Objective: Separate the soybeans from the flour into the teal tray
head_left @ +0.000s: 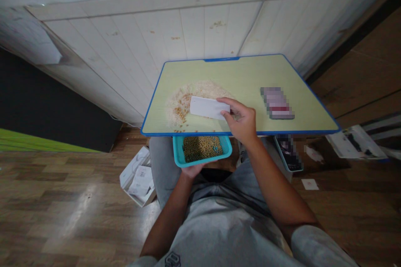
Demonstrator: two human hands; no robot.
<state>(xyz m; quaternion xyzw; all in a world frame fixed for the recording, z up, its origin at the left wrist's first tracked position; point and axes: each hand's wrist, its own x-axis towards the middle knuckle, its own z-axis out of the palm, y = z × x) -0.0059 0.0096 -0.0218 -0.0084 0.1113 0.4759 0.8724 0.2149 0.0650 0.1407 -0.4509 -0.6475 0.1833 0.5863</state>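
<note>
My right hand [242,120] pinches one end of a flat white rectangular piece [205,107], which looks like stiff card or plastic. It hangs over a spread of pale, rice-like grains [208,86] on the yellow-green tabletop [247,71]. Orange-yellow kernels [179,112] lie among the grains at the left, some near the front edge. Below that edge, my left hand [192,170] supports a turquoise tub [177,154] from underneath, its fingers mostly hidden. Dark green beans [191,148] fill the tub's left side and yellowish, soybean-like beans [209,145] its right.
A pixelated phone-like object [277,103] lies on the table's right side. The blue table rim [266,133] crosses above my lap. An open white box [137,179] with papers is on the floor at left; a dark tray [288,153] sits at right. A panelled wall stands behind.
</note>
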